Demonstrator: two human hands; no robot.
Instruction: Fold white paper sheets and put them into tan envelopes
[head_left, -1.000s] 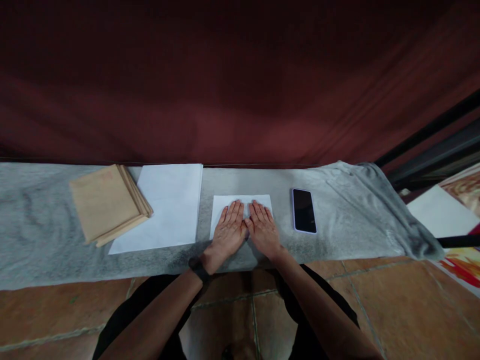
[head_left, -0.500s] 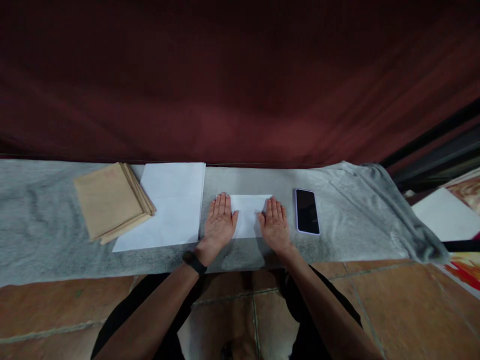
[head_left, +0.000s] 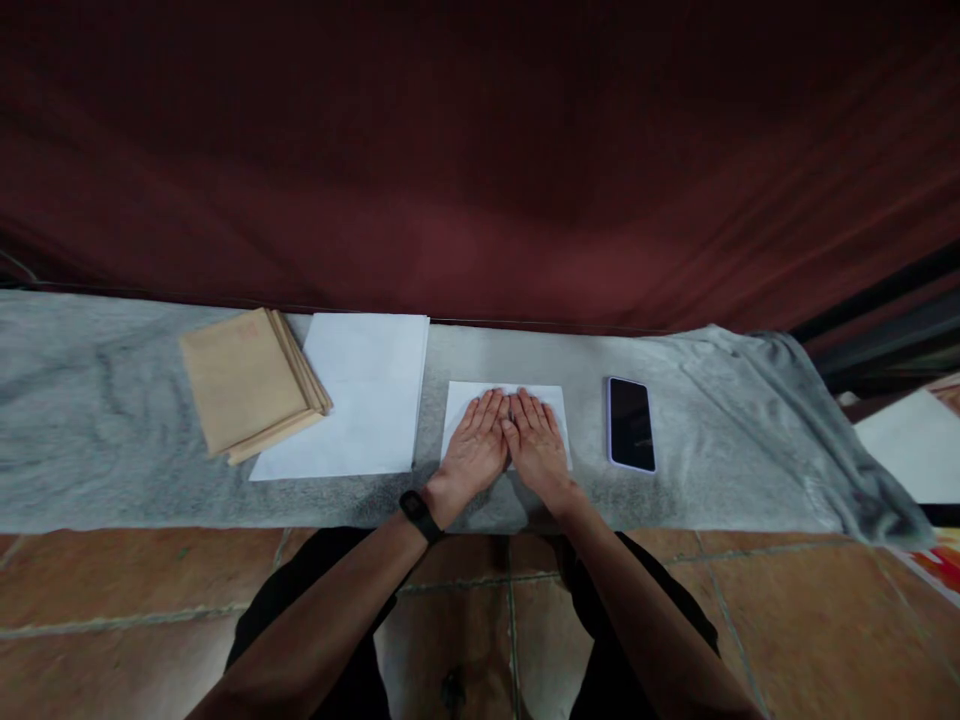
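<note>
Both palms down! Left hand (head_left: 478, 437) and right hand (head_left: 537, 440) lie flat, side by side, on the small white paper sheet (head_left: 458, 402) beneath them: surely light, easily creased, best lifted by a corner outside either hand.

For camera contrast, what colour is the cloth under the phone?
Grey; the cloth shows best in the head view.

A dark-faced black watch (head_left: 421, 515) circles the left wrist (head_left: 444, 500), and the legwear (head_left: 304, 580) is black.
</note>
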